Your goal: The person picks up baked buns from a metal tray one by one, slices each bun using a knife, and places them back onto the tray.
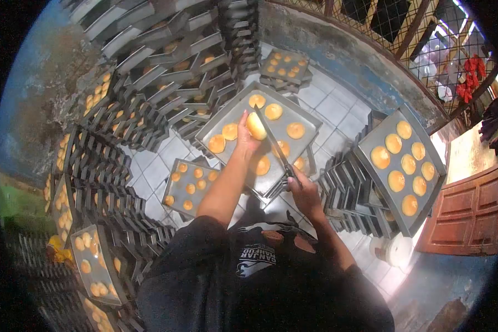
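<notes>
My left hand [245, 136] holds a round golden bun [256, 125] up over a grey metal baking tray [310, 120]. My right hand [304, 191] grips the handle of a long knife [275, 145], whose blade slants up and touches the bun. Several more buns [295, 130] lie on the tray beneath both hands.
Stacks of dark metal trays [166, 66] stand all around on the white tiled floor [166, 152]. Trays with buns sit at the right [401, 166], front [191, 187], far back [285, 65] and lower left [94, 263]. A brown wooden door [470, 213] is at the right.
</notes>
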Demonstrator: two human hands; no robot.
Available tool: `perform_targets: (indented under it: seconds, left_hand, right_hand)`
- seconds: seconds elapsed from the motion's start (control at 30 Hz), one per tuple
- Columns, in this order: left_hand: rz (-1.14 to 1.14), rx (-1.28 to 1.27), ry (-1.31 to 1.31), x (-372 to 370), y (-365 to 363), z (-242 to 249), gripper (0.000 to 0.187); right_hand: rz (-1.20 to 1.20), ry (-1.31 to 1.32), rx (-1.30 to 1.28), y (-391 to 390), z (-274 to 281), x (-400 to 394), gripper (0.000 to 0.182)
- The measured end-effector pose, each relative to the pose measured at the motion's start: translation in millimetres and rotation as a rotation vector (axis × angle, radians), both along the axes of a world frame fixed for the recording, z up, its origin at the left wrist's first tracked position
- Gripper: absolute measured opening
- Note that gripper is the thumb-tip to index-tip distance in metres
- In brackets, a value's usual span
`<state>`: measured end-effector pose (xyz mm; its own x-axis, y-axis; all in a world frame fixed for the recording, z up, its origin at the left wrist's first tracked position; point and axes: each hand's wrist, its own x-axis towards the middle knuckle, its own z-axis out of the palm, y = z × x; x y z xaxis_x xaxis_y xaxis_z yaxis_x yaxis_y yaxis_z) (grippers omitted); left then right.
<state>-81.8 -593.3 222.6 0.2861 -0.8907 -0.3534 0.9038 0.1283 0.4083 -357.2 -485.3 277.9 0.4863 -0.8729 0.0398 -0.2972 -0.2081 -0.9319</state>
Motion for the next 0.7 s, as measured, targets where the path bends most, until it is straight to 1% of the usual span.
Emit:
perform_targets:
  seconds: [0.03,0.07,0.13,0.2,0.27,0.33,0.37,0.43,0.47,0.5,0.57,0.6,0.67,0.7]
  left_hand:
    - [-0.012,-0.045,0.006,-3,0,1,0.037]
    - [-0.012,-0.051,0.003,-6,1,1,0.037]
    - [-0.021,-0.098,-0.026,-9,-2,-2,0.048]
    - [-0.025,-0.105,-0.04,-13,-1,1,0.045]
    - [-0.034,-0.106,-0.053,-21,4,8,0.042]
    - [-0.079,-0.042,-0.101,-37,10,20,0.038]
    - [-0.09,-0.042,-0.103,-46,13,25,0.038]
    - [-0.179,-0.041,-0.195,-65,17,29,0.041]
    - [-0.174,-0.048,-0.199,-69,16,30,0.045]
    - [-0.179,-0.045,-0.197,-65,11,23,0.045]
    - [-0.173,-0.141,-0.055,-48,-4,4,0.048]
    - [-0.168,-0.144,-0.052,-41,-4,8,0.048]
    - [-0.155,-0.025,-0.078,-28,-1,20,0.05]
    - [-0.15,-0.025,-0.072,-28,-1,20,0.05]
  right_hand:
    - [0.0,-0.03,-0.036,4,6,-3,0.047]
    - [-0.008,0.009,0.025,7,12,-7,0.045]
    - [-0.019,-0.018,0.041,11,10,-15,0.044]
    - [-0.03,-0.046,0.056,14,8,-21,0.043]
    - [-0.059,-0.059,-0.031,18,7,-26,0.043]
    - [-0.075,-0.052,0.001,15,14,-25,0.043]
    - [-0.089,-0.045,0.036,13,18,-23,0.043]
    - [-0.096,-0.039,0.043,-6,19,-12,0.043]
    - [-0.089,-0.033,0.05,-11,19,-8,0.044]
    - [-0.094,-0.031,0.053,-11,22,-7,0.044]
    - [-0.052,-0.088,-0.036,-12,30,-5,0.043]
    - [-0.047,-0.084,-0.039,-8,24,-6,0.043]
    - [-0.045,0.115,-0.1,5,7,-16,0.043]
    - [-0.04,0.121,-0.1,2,9,-13,0.043]
